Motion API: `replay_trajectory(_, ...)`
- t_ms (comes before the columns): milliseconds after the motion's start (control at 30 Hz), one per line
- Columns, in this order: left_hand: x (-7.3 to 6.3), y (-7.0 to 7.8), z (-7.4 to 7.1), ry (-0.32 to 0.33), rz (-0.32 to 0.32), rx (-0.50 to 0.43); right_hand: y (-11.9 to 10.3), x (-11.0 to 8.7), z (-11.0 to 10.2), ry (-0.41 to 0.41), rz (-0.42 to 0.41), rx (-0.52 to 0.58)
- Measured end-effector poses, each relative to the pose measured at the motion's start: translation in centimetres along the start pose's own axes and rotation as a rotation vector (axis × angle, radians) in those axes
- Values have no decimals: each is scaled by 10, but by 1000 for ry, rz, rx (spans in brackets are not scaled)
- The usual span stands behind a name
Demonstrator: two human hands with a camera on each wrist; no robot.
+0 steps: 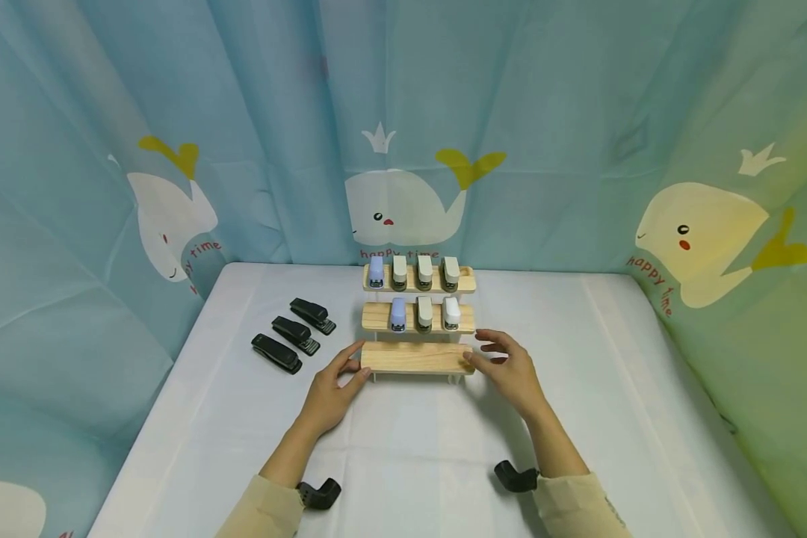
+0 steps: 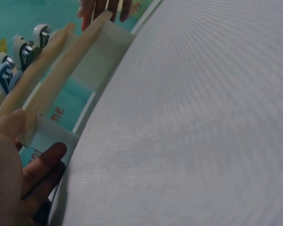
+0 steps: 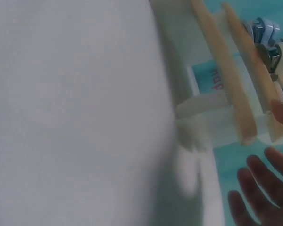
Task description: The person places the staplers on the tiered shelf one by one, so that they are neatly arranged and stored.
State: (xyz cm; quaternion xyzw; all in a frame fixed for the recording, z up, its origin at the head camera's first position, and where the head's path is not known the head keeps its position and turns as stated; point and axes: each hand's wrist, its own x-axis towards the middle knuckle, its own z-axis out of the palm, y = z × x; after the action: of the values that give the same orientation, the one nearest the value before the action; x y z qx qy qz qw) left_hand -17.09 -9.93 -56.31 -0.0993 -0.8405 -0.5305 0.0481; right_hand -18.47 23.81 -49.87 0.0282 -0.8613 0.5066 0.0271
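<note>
Pinching the left end of the bottom shelf (image 1: 413, 360) with my left hand (image 1: 329, 392); my right hand (image 1: 511, 373) has fingers loosely spread, thumb at the other end. Shelf's about midway between the table (image 1: 612, 373)'s side edges, upper tiers (image 1: 374, 317) behind it toward the far edge. Uneven tugging might twist everything and tip those mini staplers (image 1: 424, 312) off. Black staplers (image 1: 295, 334) crowd the left, so there's more room toward the right edge
</note>
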Motion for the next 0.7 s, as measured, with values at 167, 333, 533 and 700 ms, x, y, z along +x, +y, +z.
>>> replay_trajectory(167,0,-1,0,1,-6,3,5,-1,4,-51,12,33)
replay_trajectory(333,-1,-2,0,-6,-19,10,11,-1,7,-89,-6,63)
replay_trajectory(533,0,-3,0,-5,-23,22,18,0,11,-113,-13,58)
replay_trajectory(700,1,-3,0,-6,-8,23,25,0,14,-135,-34,77)
